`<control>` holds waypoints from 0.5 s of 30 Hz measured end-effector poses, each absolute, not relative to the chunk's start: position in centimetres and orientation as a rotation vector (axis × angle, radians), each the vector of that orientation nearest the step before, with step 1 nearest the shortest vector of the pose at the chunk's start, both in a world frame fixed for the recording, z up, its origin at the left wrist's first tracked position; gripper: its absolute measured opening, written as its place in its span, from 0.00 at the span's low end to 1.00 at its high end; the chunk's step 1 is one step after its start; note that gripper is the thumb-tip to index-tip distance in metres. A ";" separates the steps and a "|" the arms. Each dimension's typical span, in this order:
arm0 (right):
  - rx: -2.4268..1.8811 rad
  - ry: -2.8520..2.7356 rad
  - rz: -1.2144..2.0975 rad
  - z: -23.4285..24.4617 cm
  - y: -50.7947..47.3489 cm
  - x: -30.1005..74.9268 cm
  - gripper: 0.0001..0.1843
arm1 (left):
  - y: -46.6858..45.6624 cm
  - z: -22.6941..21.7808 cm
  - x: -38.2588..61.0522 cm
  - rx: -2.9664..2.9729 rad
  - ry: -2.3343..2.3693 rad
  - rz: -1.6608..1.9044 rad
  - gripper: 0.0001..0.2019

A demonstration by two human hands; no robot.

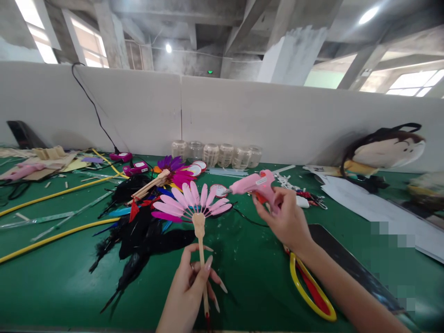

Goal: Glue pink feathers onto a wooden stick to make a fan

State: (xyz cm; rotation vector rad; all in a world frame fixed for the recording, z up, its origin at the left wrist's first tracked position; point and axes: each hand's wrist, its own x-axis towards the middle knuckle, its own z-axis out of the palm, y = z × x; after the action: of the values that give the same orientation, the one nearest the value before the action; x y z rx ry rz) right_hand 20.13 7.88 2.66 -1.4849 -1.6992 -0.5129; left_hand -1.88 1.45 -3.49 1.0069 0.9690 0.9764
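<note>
My left hand [194, 282] grips the wooden handle of a pink feather fan [199, 224] between thumb and fingers. Its pale pink feathers spread upward from a wooden head, with a darker magenta one at the left side. In my right hand [286, 219] is a pink glue gun [255, 183], its metal nozzle pointing left, a little above and right of the feathers. Nozzle and fan look apart. Behind the fan lie black feathers [138, 236] and a multicoloured feather fan [173, 171] with a red tassel [134, 210].
Yellow-handled scissors [312, 291] lie under my right forearm, beside a dark flat panel [350, 263]. Several clear jars [211, 155] stand against the white partition [222, 111]. Yellow tubing [62, 236] crosses the left side. White paper [374, 208] and a cartoon-faced bag [385, 150] sit at right.
</note>
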 end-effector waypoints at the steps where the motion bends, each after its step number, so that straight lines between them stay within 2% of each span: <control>1: -1.412 -1.774 -0.550 2.4 7.7 19.6 0.17 | 1.4 -3.5 -1.9 1.009 0.971 0.980 0.26; 7: -1.132 -2.034 -0.791 1.5 7.0 18.0 0.12 | 1.4 -3.6 -2.0 1.035 0.969 0.959 0.25; 15: -1.073 -2.098 -1.084 2.1 6.7 17.4 0.08 | 1.3 -3.4 -2.0 1.103 0.966 0.925 0.21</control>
State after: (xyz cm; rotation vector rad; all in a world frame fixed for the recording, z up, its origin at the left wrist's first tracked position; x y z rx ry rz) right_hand 17.39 6.74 2.13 -1.0733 -2.0980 -1.0845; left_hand -1.99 1.33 -3.36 1.1031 0.9660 0.9254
